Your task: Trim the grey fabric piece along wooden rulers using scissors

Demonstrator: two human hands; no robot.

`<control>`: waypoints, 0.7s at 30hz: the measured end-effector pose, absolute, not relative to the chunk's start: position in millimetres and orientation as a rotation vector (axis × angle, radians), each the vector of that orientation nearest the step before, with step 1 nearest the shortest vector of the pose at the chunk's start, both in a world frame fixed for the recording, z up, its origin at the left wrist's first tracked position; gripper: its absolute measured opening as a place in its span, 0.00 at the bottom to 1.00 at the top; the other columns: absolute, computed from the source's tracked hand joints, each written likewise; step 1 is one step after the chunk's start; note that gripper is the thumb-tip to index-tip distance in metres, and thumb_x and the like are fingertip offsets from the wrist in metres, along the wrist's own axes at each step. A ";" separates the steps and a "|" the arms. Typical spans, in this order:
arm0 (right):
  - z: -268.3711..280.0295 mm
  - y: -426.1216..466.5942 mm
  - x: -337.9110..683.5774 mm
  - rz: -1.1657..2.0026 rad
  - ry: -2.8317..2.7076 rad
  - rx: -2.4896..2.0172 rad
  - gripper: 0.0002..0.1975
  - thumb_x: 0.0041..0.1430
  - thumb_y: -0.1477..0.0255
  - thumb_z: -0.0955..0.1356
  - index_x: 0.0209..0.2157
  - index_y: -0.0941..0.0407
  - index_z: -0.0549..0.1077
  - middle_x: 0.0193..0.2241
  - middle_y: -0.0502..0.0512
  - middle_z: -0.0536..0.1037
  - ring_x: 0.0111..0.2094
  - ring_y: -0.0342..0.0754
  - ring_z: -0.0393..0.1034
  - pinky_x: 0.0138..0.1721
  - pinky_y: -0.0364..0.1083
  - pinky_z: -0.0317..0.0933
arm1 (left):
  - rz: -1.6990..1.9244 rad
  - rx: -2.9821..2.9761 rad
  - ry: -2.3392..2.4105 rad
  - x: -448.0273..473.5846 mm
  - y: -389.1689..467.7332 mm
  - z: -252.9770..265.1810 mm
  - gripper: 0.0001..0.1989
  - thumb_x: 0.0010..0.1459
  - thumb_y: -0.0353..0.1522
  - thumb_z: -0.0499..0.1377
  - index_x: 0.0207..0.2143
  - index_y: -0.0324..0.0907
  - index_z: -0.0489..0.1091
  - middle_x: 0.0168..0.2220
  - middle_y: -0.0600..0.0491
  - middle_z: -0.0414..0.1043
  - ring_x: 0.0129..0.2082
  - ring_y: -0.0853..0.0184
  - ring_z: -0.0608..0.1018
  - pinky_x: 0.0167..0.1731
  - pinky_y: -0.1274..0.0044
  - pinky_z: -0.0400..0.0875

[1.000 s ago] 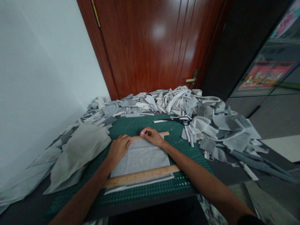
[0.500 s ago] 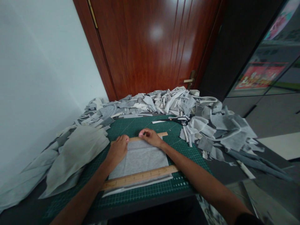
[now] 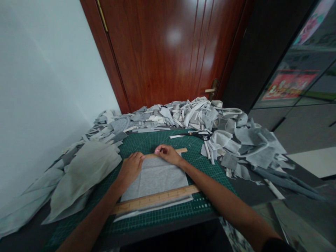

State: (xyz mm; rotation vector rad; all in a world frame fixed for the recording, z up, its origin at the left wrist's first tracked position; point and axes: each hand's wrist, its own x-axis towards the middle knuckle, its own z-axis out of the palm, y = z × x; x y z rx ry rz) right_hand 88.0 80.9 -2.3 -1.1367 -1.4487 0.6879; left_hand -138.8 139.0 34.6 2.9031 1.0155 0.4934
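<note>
A piece of grey fabric (image 3: 162, 176) lies flat on a green cutting mat (image 3: 199, 157). Across its far edge rests a narrow wooden ruler (image 3: 183, 150), and a wider wooden ruler (image 3: 157, 199) crosses its near end. With fingers bent and close together, my left hand (image 3: 133, 166) presses on the far ruler near the fabric's left corner. My right hand (image 3: 169, 154) is closed in a pinch right at that ruler, by its middle. A small pinkish spot shows at the fingertips, too small to name.
Black-handled scissors (image 3: 201, 134) lie at the mat's far side. Heaped grey and white fabric scraps (image 3: 194, 112) line the back, with more scraps (image 3: 252, 140) at right. Large pale cloth pieces (image 3: 86, 175) lie at left. Beyond stands a wooden door (image 3: 168, 52).
Both hands stay nearly in place at the far ruler. The left fingers have shifted very slightly, and the whole view has moved a little. Fabric and rulers lie as before.
</note>
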 end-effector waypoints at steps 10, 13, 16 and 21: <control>-0.4 79.7 88.1 0.706 -1.447 -1.165 0.20 0.59 0.53 0.72 0.36 0.58 0.76 0.33 0.51 0.76 0.28 0.40 0.63 0.31 0.41 0.57 | 0.459 2.859 0.986 -139.5 139.3 37.4 0.08 0.71 0.33 0.51 0.39 0.42 0.68 0.42 0.48 0.75 0.46 0.58 0.77 0.48 0.68 0.70; 0.3 78.8 88.2 0.701 -1.450 -1.164 0.20 0.59 0.53 0.72 0.36 0.58 0.76 0.32 0.51 0.76 0.28 0.40 0.63 0.31 0.41 0.57 | 0.459 2.847 0.987 -139.5 139.1 37.6 0.07 0.70 0.33 0.52 0.38 0.43 0.67 0.41 0.48 0.75 0.45 0.58 0.77 0.48 0.68 0.69; 0.5 78.2 88.2 0.701 -1.455 -1.159 0.19 0.59 0.54 0.72 0.35 0.58 0.76 0.32 0.51 0.76 0.28 0.40 0.62 0.31 0.41 0.56 | 0.457 2.831 0.996 -139.2 138.6 38.2 0.05 0.69 0.32 0.54 0.37 0.43 0.67 0.41 0.49 0.75 0.46 0.58 0.77 0.47 0.68 0.69; -0.7 78.6 88.2 0.692 -1.462 -1.154 0.18 0.60 0.56 0.72 0.36 0.58 0.76 0.31 0.50 0.76 0.28 0.40 0.62 0.30 0.40 0.56 | 0.466 2.807 0.997 -139.7 139.2 38.3 0.02 0.66 0.29 0.55 0.39 0.43 0.67 0.42 0.49 0.76 0.47 0.59 0.77 0.49 0.69 0.69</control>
